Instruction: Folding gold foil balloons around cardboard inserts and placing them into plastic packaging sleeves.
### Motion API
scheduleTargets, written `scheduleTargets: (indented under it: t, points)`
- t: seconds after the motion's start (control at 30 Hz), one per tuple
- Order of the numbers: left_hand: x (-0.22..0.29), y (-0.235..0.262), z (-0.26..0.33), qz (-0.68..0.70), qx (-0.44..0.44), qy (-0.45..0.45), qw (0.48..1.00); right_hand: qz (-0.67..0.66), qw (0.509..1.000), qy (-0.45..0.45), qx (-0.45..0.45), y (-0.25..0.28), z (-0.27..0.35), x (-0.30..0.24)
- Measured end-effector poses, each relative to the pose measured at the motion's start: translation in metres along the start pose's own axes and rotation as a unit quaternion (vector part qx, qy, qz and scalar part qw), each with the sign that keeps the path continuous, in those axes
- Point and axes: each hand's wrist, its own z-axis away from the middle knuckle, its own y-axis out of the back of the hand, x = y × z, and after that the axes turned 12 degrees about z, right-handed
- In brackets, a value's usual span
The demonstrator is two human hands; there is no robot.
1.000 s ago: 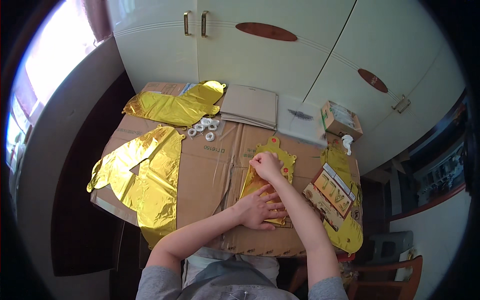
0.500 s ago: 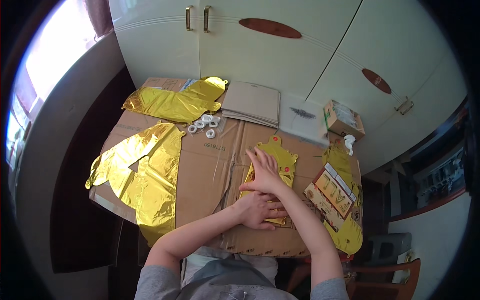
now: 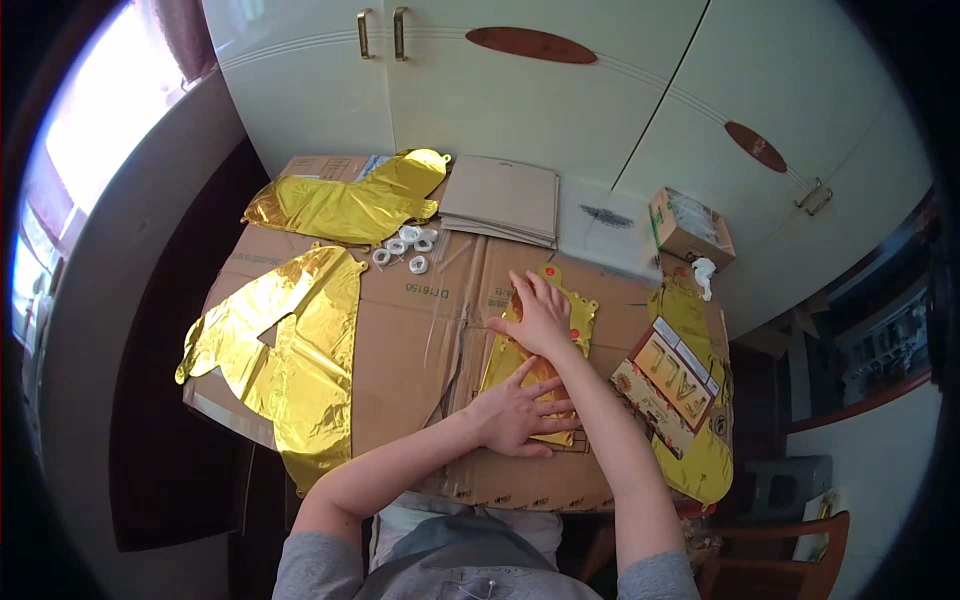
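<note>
While both hands, left hand and right hand, lie flat with fingers spread, grasping nothing, the crinkled, shiny gold foil balloon sits deflated beneath them.

Bare cardboard lay open between the large gold foil sheet on the left and the flat hands, giving free passage there. Small white tape rolls blocked the far middle, a stack of brown sheets lay behind them, and a printed package crowded the right side.
</note>
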Motion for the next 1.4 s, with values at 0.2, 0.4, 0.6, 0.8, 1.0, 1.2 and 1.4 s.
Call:
scheduleTargets:
  t: [0.2,0.4,0.6,0.8,1.0,1.2,1.4]
  points:
    - [0.001,-0.002,0.0,-0.001,-0.005,0.007,1.0,-0.006,0.998,-0.043,0.048,-0.007,-0.006,-0.004]
    - [0.004,0.005,-0.001,-0.011,-0.019,0.014,1.0,0.015,0.991,-0.044,0.123,-0.014,-0.003,-0.006]
    - [0.048,0.003,0.029,-0.06,0.126,0.071,0.988,0.025,0.987,-0.046,0.152,-0.02,-0.002,-0.001]
    - [0.079,0.004,0.067,0.002,0.116,0.204,0.972,0.025,0.98,-0.037,0.192,-0.02,-0.001,-0.005]
    - [0.064,0.008,0.065,0.0,0.067,0.214,0.975,0.019,0.98,-0.038,0.196,-0.02,-0.001,-0.007]
    - [0.052,0.011,0.056,-0.024,0.034,0.203,0.978,-0.163,0.972,-0.024,0.169,-0.024,-0.016,0.012]
    - [0.057,0.012,0.059,-0.047,0.036,0.219,0.974,-0.164,0.981,0.047,0.094,0.077,0.035,0.096]
